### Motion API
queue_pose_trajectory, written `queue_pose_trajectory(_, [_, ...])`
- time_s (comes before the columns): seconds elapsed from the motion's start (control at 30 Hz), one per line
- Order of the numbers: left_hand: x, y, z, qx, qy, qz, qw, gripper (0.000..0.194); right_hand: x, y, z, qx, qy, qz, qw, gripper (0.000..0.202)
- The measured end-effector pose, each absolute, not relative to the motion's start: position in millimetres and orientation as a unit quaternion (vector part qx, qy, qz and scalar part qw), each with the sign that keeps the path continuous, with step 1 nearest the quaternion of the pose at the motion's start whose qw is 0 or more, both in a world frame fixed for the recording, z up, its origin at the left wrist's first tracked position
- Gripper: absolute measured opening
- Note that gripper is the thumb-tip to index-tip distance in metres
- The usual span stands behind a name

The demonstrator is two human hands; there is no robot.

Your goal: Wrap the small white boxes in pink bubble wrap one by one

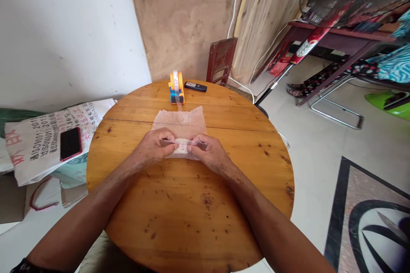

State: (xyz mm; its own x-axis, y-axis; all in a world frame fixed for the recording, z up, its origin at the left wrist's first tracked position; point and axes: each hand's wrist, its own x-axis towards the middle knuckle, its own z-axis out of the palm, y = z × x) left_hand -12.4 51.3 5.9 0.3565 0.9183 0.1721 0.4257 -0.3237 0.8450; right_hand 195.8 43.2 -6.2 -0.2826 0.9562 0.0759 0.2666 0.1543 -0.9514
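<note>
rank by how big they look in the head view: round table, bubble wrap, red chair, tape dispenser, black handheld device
1. Round table
2. Bubble wrap, partly covered
3. Red chair, the visible part
4. Tape dispenser
5. Black handheld device

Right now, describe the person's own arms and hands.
The left hand and right hand are bare, with no gloves, rings or watch showing. Both forearms are uncovered; a dark sleeve edge shows at the lower left corner.

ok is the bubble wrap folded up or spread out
Mostly spread out: the bubble wrap lies open on the table, both far corners showing beyond the left hand and right hand.
</note>
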Motion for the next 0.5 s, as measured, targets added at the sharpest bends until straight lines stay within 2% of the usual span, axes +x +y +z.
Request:
queue_pose_trajectory(0.2, [-14.7, 49.5, 5.4, 0.730, 0.425, 0.358, 0.398, 0.016, 197.4, 41.6, 2.4, -0.468, -0.614, 0.511, 0.379, 0.026])
queue_pose_trajectory(0.5, [-13.4, 47.6, 10.1, 0.695, 0.441, 0.343, 0.452, 0.015, 193.8, 35.6, 2.1, -0.506, -0.599, 0.499, 0.368, 0.027])
